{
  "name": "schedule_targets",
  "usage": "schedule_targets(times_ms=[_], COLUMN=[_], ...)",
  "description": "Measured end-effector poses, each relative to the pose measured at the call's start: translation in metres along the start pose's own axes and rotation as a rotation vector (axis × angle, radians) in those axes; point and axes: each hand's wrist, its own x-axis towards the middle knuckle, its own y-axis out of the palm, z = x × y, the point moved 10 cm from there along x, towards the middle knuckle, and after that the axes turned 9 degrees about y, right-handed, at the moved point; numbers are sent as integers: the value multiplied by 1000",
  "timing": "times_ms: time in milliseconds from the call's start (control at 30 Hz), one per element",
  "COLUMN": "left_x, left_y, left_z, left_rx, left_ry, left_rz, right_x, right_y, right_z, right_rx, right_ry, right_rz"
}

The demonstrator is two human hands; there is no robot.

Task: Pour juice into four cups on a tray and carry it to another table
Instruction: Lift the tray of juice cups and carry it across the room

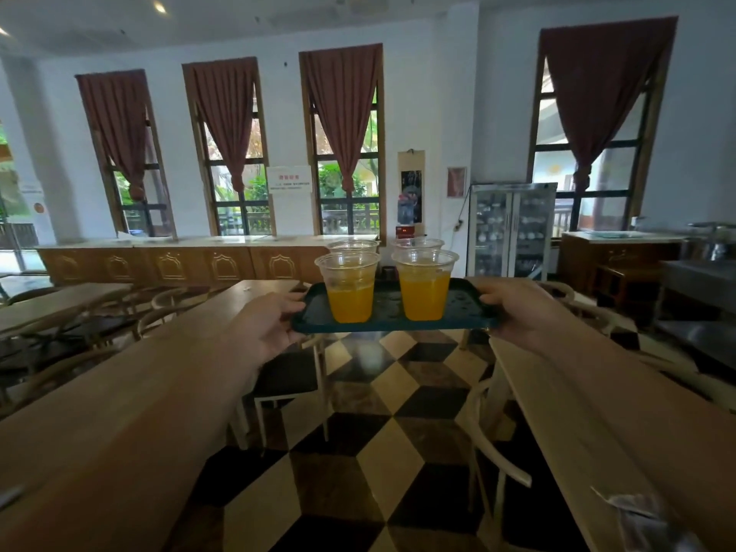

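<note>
A dark green tray [392, 325] is held level in the air over the aisle, about chest height. My left hand [275, 324] grips its left edge and my right hand [517, 312] grips its right edge. On the tray stand clear plastic cups with orange juice: a near left cup [349, 288] and a near right cup [424, 284], each about half full. Behind them, the rims of a far left cup [352, 245] and a far right cup [417, 243] show; their contents are hidden.
A checkered floor aisle [398, 412] runs ahead between a long wooden table [223, 312] on the left and another table [557, 412] on the right, with chairs [290, 376] tucked beside both. Low cabinets [179, 264] and a glass fridge [509, 229] line the far wall.
</note>
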Motion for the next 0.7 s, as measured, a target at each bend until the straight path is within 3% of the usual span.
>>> schedule_targets(times_ms=[467,700], left_x=[334,470], left_y=[25,57], left_z=[6,30], left_rx=[34,24], left_ry=[6,-17], left_rz=[71,55], right_x=[311,467], right_y=[59,55], right_z=[34,28], right_rx=[4,50], right_ry=[-25,-1], right_rz=[-95,-117])
